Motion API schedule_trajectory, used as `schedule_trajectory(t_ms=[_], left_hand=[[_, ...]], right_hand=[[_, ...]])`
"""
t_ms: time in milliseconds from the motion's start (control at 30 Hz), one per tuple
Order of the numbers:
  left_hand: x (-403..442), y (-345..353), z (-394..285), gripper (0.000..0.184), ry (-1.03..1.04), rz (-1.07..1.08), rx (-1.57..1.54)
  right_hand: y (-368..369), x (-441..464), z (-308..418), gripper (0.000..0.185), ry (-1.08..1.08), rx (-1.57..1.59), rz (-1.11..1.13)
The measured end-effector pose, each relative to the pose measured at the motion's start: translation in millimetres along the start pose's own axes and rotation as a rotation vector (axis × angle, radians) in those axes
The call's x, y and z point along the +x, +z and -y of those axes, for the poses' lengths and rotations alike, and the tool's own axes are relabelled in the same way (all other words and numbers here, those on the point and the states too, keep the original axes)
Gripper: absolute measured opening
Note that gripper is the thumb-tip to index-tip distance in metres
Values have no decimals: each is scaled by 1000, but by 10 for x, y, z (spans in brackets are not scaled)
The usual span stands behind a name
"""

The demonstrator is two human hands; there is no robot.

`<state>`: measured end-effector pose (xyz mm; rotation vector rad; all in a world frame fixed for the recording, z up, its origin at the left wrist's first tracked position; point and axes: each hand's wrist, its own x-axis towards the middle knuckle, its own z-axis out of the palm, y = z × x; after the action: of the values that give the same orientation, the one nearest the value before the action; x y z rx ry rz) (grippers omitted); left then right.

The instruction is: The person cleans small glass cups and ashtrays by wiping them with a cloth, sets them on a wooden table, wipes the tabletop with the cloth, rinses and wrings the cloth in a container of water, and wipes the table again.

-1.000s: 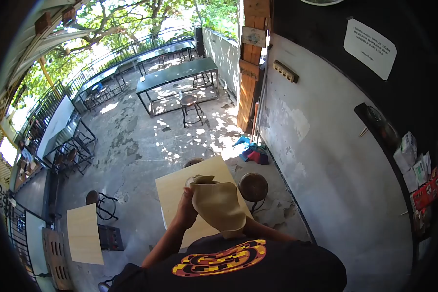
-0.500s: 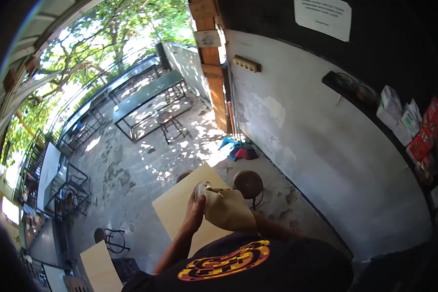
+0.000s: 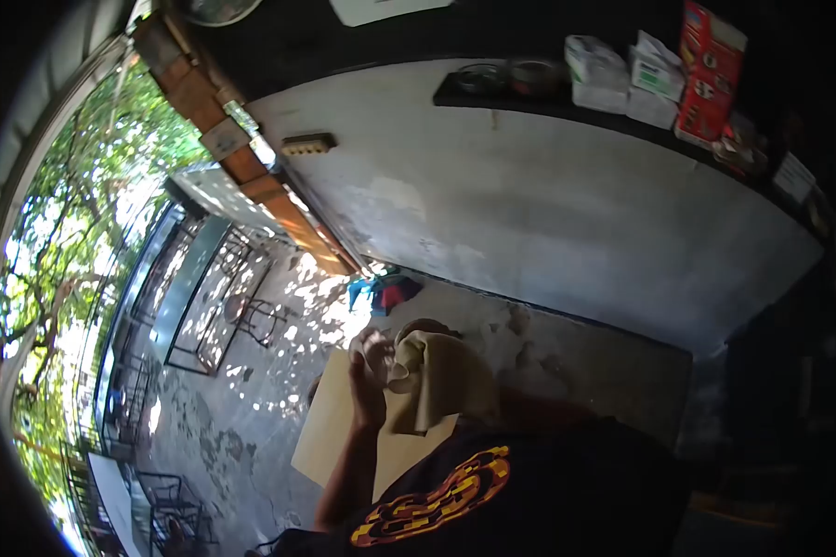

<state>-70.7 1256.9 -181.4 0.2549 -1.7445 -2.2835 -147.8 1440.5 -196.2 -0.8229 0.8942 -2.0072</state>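
My left hand (image 3: 368, 395) is wrapped round a clear, shiny container (image 3: 375, 356), which looks like a glass or cup. A tan cloth (image 3: 450, 376) hangs bunched beside and partly against the container, its folds dropping over the wooden tabletop (image 3: 330, 432). The cloth covers the fingers of my right hand; only the dark forearm shows behind it.
A round stool (image 3: 429, 327) stands just beyond the cloth. Blue and red dustpans (image 3: 385, 293) lean by the wooden post (image 3: 241, 162). On the right, a wall shelf (image 3: 567, 110) holds tissue packs and a red box (image 3: 711, 79). Long tables (image 3: 188, 288) stand at the left.
The view has swung right toward the wall and shelf. The cloth has been drawn up and bunched near the container's mouth, and more of the container shows in my left hand.
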Motion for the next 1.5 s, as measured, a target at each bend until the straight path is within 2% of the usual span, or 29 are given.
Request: schedule_trajectory(t_ms=[100,167,233,267,333,433,500,533,633,767,867,967,1067,1367,1467,1500], left_hand=[[603,392,-176,64,56,82,-196],[1093,649,-327,57,167,284,-209],[1565,1085,-583,53,227,350,-374],[1860,1287,-659,59,428,300,-195],[2353,1764,-889,74,607,225,-24],[2949,2431,-1244,88,659,178,73],[3538,2679,-1192,94,675,120,159],[3848,2768,-1102,98,722,90,210],[3952,3114,-1099,101,635,94,183],[4269,3237,-936,114,737,3,354],[4321,3245,-883,113,734,-44,436],[4348,3244,-886,100,753,-74,546],[4260,3305,-950,105,699,-92,624],[4336,3261,-1034,119,639,24,700],[4410,3182,-1119,126,559,282,606],[4453,3151,-1074,128,619,216,647]], right_hand=[[-221,-237,132,18,-82,237,-126],[-373,-367,242,18,-157,330,-199],[-540,-473,334,18,-231,384,-255],[-617,-522,386,18,-266,404,-280],[-773,-627,516,18,-330,434,-327],[-990,-776,662,19,-403,453,-369],[-1166,-878,697,19,-449,444,-387],[-1386,-969,568,28,-472,364,-362],[-1453,-1053,694,28,-486,408,-397],[-1491,-1079,817,30,-480,437,-418],[-1522,-1083,836,30,-467,449,-422],[-1534,-1063,833,31,-451,457,-424],[-1519,-1044,830,32,-430,454,-418],[-1314,-1109,826,36,-377,430,-428],[-1168,-1171,834,37,-366,425,-432],[-1104,-1198,826,37,-364,420,-434]])
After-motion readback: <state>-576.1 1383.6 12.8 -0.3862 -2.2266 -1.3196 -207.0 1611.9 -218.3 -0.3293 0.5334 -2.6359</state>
